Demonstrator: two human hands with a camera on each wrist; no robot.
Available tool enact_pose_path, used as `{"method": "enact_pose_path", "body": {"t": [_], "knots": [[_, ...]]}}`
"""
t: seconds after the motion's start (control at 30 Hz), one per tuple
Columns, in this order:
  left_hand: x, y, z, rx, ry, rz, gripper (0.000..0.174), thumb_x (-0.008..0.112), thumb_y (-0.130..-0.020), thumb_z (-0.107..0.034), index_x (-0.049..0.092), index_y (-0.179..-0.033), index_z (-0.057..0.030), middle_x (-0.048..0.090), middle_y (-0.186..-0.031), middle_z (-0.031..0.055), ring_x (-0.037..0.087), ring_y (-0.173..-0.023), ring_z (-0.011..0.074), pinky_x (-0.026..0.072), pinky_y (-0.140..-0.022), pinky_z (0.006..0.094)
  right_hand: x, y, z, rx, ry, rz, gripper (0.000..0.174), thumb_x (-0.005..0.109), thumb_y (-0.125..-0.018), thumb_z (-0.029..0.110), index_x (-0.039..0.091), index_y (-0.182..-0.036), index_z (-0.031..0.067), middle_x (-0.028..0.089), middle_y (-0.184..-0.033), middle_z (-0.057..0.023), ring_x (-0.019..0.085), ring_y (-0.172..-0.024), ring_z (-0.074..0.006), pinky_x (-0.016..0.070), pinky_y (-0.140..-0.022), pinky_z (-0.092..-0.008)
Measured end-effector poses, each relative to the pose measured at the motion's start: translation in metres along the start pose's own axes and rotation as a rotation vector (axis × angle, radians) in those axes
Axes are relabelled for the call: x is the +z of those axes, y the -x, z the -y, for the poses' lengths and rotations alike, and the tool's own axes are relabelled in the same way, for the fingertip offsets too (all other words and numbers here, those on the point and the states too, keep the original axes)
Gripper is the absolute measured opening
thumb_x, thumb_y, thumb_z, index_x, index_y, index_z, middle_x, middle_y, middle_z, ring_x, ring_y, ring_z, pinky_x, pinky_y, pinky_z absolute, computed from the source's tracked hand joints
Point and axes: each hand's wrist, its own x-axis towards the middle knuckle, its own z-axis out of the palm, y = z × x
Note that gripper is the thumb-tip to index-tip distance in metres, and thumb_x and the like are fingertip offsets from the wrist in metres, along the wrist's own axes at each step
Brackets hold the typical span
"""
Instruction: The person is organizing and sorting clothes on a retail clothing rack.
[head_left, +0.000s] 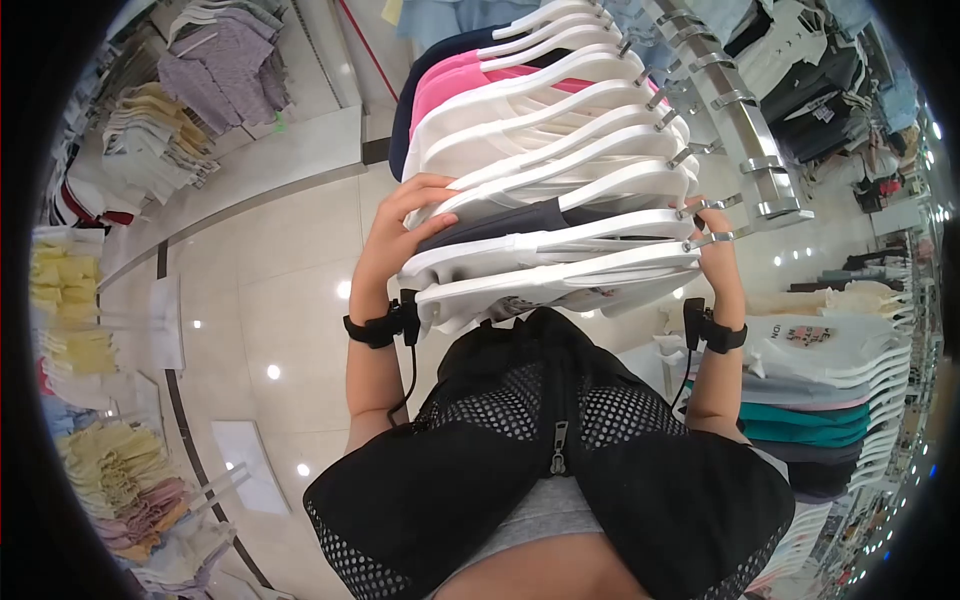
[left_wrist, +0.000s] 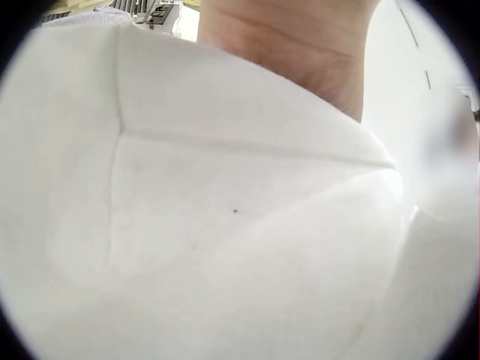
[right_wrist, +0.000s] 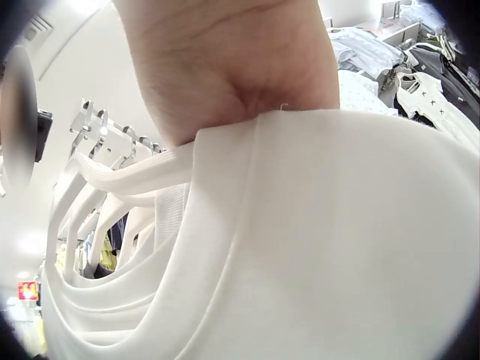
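Observation:
White hangers with mostly white shirts hang in a close row from a metal rail. My left hand grips the shoulder of a white shirt, fingers above and thumb beside a dark grey shirt. On the other side, my right hand is at the hanger ends near the hooks, its fingers mostly hidden. White fabric covers my left hand in the left wrist view, leaving the wrist visible. The right wrist view has a white shirt hiding the right fingers.
Pink and navy garments hang farther along the row. Other clothes racks stand at both sides, with yellow clothes at left and teal ones at right. Pale tiled floor shows at left, beside a low platform edge.

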Motion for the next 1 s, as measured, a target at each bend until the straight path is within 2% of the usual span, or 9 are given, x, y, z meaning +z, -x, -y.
{"method": "enact_pose_path", "body": {"t": [0.03, 0.27, 0.33, 0.37, 0.47, 0.6, 0.7, 0.9, 1.0], "knots": [[0.001, 0.000, 0.001, 0.009, 0.001, 0.004, 0.024, 0.071, -0.078, -0.007, 0.068, -0.102, -0.0032, 0.064, -0.108, 0.0091, 0.058, -0.101, 0.0220, 0.0431, -0.090, 0.0323, 0.000, 0.000, 0.011, 0.008, -0.042, -0.012, 0.018, 0.061, -0.083, 0.009, 0.064, -0.098, -0.0020, 0.060, -0.075, -0.0069, 0.052, -0.070, -0.0135, 0.0432, -0.068, -0.0279], [0.005, 0.004, -0.002, -0.030, -0.018, -0.040, 0.023, 0.070, -0.079, -0.007, 0.068, -0.101, -0.0032, 0.064, -0.108, 0.0093, 0.058, -0.102, 0.0219, 0.0420, -0.092, 0.0322, 0.002, 0.006, 0.006, 0.013, -0.147, -0.054, 0.024, 0.058, -0.080, 0.004, 0.065, -0.102, -0.0036, 0.063, -0.079, -0.0066, 0.055, -0.074, -0.0133, 0.0437, -0.069, -0.0275], [0.005, 0.003, 0.000, -0.036, 0.007, -0.038, 0.022, 0.071, -0.079, -0.008, 0.068, -0.100, -0.0029, 0.064, -0.107, 0.0097, 0.058, -0.102, 0.0219, 0.0418, -0.092, 0.0325, -0.003, 0.009, 0.002, 0.039, -0.055, 0.033, 0.026, 0.053, -0.083, 0.005, 0.059, -0.107, -0.0015, 0.062, -0.094, -0.0066, 0.054, -0.084, -0.0150, 0.0432, -0.076, -0.0289], [0.004, 0.002, 0.000, -0.040, -0.011, -0.031, 0.022, 0.071, -0.079, -0.008, 0.068, -0.100, -0.0027, 0.064, -0.107, 0.0101, 0.058, -0.102, 0.0221, 0.0419, -0.092, 0.0327, -0.003, 0.010, -0.006, 0.057, -0.100, 0.032, 0.025, 0.054, -0.082, 0.006, 0.060, -0.105, -0.0010, 0.062, -0.093, -0.0062, 0.055, -0.086, -0.0141, 0.0432, -0.079, -0.0290], [0.002, 0.002, -0.003, -0.039, -0.092, -0.018, 0.023, 0.072, -0.077, -0.006, 0.067, -0.100, -0.0026, 0.063, -0.108, 0.0094, 0.058, -0.103, 0.0229, 0.0422, -0.093, 0.0332, 0.000, 0.015, -0.028, 0.091, -0.173, -0.052, 0.022, 0.058, -0.083, 0.006, 0.063, -0.103, -0.0012, 0.063, -0.091, -0.0025, 0.055, -0.082, -0.0101, 0.0428, -0.074, -0.0249], [0.000, 0.002, -0.007, -0.053, -0.102, -0.002, 0.026, 0.070, -0.078, -0.004, 0.066, -0.103, -0.0032, 0.063, -0.110, 0.0091, 0.058, -0.103, 0.0231, 0.0426, -0.092, 0.0334, -0.005, 0.016, -0.044, 0.002, -0.292, -0.137, 0.018, 0.058, -0.084, 0.005, 0.063, -0.101, -0.0011, 0.062, -0.089, -0.0009, 0.052, -0.078, -0.0075, 0.0416, -0.069, -0.0225], [-0.001, 0.001, -0.013, -0.033, -0.143, 0.008, 0.027, 0.067, -0.079, -0.001, 0.066, -0.105, -0.0041, 0.061, -0.114, 0.0091, 0.058, -0.103, 0.0234, 0.0428, -0.092, 0.0332, -0.021, 0.012, -0.033, -0.048, -0.263, -0.258, 0.010, 0.063, -0.079, 0.002, 0.059, -0.087, -0.0008, 0.048, -0.079, -0.0054, 0.046, -0.075, -0.0173, 0.0366, -0.068, -0.0271], [0.005, -0.004, -0.026, -0.139, -0.207, -0.009, 0.025, 0.066, -0.081, -0.003, 0.060, -0.105, -0.0043, 0.061, -0.115, 0.0093, 0.058, -0.103, 0.0221, 0.0424, -0.093, 0.0326, -0.048, 0.030, -0.051, -0.050, -0.139, -0.364, 0.009, 0.064, -0.080, 0.002, 0.058, -0.085, -0.0011, 0.047, -0.074, -0.0047, 0.045, -0.074, -0.0167, 0.0362, -0.069, -0.0271], [0.014, -0.007, -0.039, -0.191, -0.251, -0.040, 0.030, 0.062, -0.085, -0.004, 0.053, -0.113, -0.0032, 0.060, -0.118, 0.0118, 0.057, -0.105, 0.0223, 0.0410, -0.096, 0.0341, -0.063, 0.046, -0.083, -0.017, -0.087, -0.361, 0.009, 0.065, -0.080, 0.003, 0.058, -0.085, -0.0008, 0.048, -0.075, -0.0049, 0.045, -0.074, -0.0172, 0.0360, -0.069, -0.0278]]}}
